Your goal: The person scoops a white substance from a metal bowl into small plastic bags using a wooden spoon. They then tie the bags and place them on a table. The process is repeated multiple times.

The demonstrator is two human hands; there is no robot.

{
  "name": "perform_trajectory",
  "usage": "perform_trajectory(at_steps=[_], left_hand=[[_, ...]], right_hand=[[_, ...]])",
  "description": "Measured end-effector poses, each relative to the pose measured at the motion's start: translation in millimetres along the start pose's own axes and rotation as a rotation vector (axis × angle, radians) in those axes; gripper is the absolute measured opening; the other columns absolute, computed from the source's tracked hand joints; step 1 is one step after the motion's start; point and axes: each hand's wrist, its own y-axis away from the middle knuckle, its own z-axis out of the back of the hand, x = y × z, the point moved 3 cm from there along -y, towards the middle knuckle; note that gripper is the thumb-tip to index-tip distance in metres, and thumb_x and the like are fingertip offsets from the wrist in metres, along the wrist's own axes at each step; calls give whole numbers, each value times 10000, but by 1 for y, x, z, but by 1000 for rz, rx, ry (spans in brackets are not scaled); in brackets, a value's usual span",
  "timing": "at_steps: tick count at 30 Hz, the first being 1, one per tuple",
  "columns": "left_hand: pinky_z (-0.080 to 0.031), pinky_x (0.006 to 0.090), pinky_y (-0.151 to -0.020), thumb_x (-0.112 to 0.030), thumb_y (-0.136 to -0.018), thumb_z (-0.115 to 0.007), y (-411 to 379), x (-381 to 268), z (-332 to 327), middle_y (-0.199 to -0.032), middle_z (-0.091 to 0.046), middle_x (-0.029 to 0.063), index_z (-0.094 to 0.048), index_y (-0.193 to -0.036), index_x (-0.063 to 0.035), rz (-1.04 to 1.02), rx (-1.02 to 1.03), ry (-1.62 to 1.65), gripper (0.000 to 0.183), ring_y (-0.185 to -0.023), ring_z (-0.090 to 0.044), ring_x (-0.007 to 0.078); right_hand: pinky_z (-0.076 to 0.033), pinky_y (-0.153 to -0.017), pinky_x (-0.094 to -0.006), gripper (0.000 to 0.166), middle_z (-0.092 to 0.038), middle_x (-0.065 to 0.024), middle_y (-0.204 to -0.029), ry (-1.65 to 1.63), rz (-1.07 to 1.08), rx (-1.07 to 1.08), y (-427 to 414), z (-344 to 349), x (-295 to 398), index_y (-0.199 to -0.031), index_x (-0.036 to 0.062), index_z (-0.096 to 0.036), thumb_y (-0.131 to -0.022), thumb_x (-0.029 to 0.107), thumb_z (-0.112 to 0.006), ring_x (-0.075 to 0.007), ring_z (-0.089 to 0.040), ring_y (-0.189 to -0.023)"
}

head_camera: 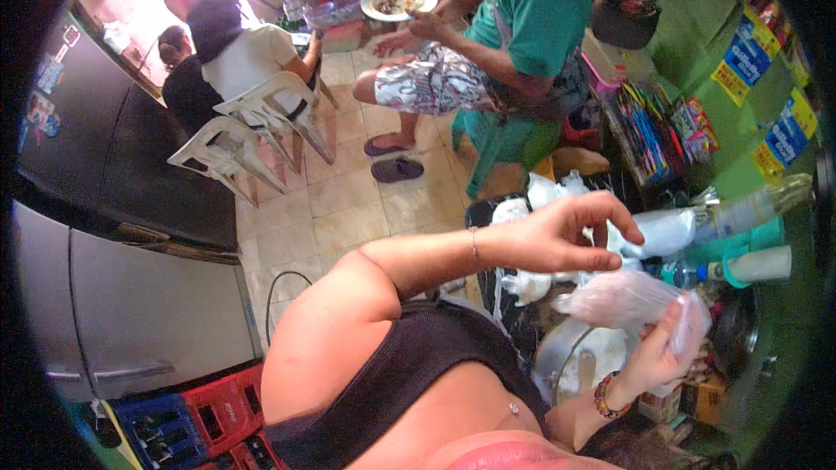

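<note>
My right hand (659, 346), with a beaded bracelet at the wrist, grips the gathered end of a clear plastic bag (617, 300) with pale, whitish contents. Above the bag, my left hand (588, 235) is curved with thumb and fingertips apart, holding nothing; a thin bracelet circles that wrist. Several tied white plastic bags (526, 287) lie on a dark marbled tabletop (486, 274) beneath and beside my left hand. Below the held bag stands a round metal pot (555, 359) with white, powder-like contents and a scoop or similar tool (586, 369) in it.
Plastic bottles (679, 272) and a teal holder (735, 267) stand against the green wall. A person in a green shirt (548, 13) sits on a green stool, holding a plate of food (398, 0). Two others sit on white chairs (222, 143). Crates (222, 411) and a refrigerator (150, 313) are at left.
</note>
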Motion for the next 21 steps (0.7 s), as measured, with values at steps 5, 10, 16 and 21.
perform_trajectory(at_steps=[5,10,16,21], left_hand=[[-503,316,-729,-206,-707,-788,0,53,-9,-1125,-540,124,-541,-1209,-44,74,142,-329,583,-829,-581,192],[-470,379,-849,-207,-610,-823,20,107,-48,-1111,-506,183,-503,-1233,-8,-49,319,-599,729,-978,-547,347],[-494,444,-709,-387,-670,-743,43,124,-61,-862,-630,202,-593,-882,-23,163,675,-783,447,-845,-611,394],[-486,461,-637,-256,-697,-702,62,116,-61,-821,-643,176,-607,-887,-55,226,536,-648,292,-770,-616,386]], right_hand=[[-488,-803,-372,273,-646,-167,-999,420,356,498,7,-9,-16,-1037,-29,-616,-771,-5,-564,-321,-630,-895],[-493,-733,-364,201,-655,-172,-885,160,209,441,16,5,-4,-960,-8,-649,-792,95,-610,-320,-645,-820],[-473,-667,-281,106,-673,-91,-795,157,133,537,44,-19,12,-889,-22,-661,-833,45,-600,-158,-629,-721],[-479,-661,-278,89,-673,-84,-761,32,200,662,58,-32,23,-849,-8,-663,-817,71,-641,-146,-630,-695]])
